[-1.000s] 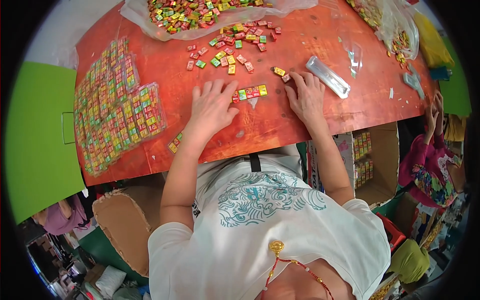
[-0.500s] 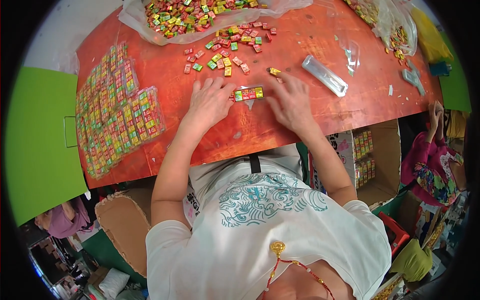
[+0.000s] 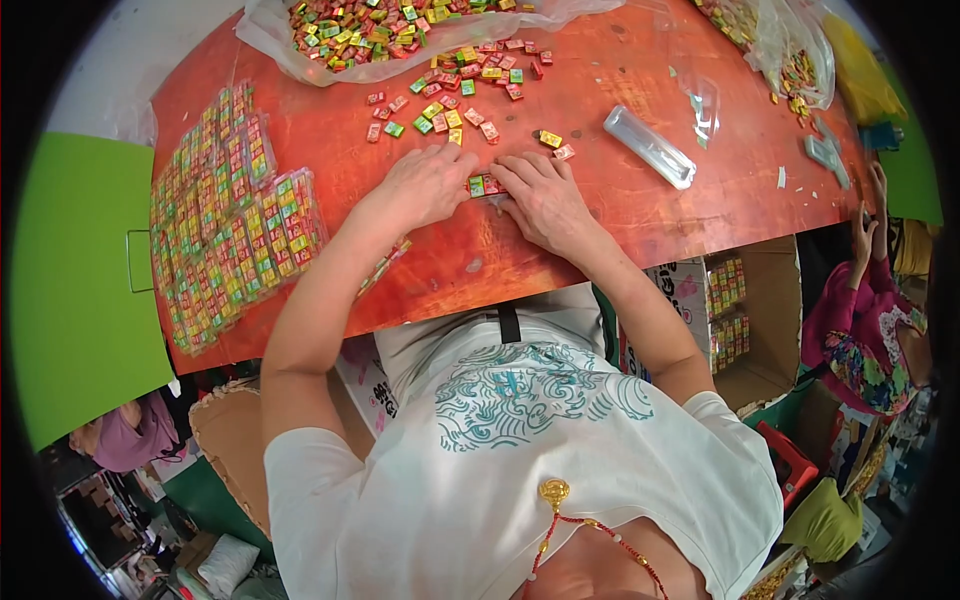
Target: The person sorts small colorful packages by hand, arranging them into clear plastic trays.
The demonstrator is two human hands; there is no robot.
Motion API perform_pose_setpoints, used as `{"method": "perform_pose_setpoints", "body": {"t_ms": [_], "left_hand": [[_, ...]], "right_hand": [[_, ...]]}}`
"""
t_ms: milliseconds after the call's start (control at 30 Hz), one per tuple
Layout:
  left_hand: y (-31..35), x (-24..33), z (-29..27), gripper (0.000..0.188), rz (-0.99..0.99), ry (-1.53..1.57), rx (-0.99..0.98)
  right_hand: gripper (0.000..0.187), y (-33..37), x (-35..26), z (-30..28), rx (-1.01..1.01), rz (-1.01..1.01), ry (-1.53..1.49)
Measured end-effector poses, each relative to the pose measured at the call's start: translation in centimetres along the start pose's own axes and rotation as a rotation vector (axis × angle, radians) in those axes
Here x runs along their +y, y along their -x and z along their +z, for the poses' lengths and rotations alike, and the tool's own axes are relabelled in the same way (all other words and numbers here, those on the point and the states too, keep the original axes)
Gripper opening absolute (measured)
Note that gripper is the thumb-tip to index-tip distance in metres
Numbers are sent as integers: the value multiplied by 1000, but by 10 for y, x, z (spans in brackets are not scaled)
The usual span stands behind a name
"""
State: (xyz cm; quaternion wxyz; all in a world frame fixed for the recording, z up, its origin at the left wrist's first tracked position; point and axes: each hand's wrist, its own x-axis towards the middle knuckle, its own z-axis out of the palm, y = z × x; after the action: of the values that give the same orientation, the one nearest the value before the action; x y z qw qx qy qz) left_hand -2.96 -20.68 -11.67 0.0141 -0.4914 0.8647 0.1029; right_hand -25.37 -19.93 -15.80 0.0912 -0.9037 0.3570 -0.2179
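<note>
A narrow clear tray with a row of small red, yellow and green boxed sweets lies on the red table in front of me. My left hand is closed round its left end, the fingers bent and partly hiding it. Over the right end, my right hand presses with its fingers together, thumb at the near side. Just beyond my left fingertips sits a loose yellow box. A yellow box and a pinkish-red box lie beyond my right hand. Another filled tray shows beside my left forearm.
A plastic bag heaped with little boxes spills onto the table at the back. Stacked filled trays cover the left side. An unfilled clear tray lies to the right, near a tape dispenser. A co-worker sits at far right.
My right hand has moved left onto the tray, covering its right part. My left hand has shifted slightly right and closer in. The tray beside my left forearm has come into sight.
</note>
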Motion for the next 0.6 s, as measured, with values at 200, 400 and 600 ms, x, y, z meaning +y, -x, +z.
{"method": "perform_pose_setpoints", "body": {"t_ms": [200, 400, 600], "left_hand": [[-10, -7, -8, 33, 189, -151, -112], [-7, -13, 1, 21, 293, -207, 19], [-3, -19, 7, 32, 338, -305, 60]], "right_hand": [[47, -2, 3, 0, -41, -27, 31], [49, -5, 6, 1, -63, -36, 26], [48, -7, 6, -3, -84, -26, 18]]}}
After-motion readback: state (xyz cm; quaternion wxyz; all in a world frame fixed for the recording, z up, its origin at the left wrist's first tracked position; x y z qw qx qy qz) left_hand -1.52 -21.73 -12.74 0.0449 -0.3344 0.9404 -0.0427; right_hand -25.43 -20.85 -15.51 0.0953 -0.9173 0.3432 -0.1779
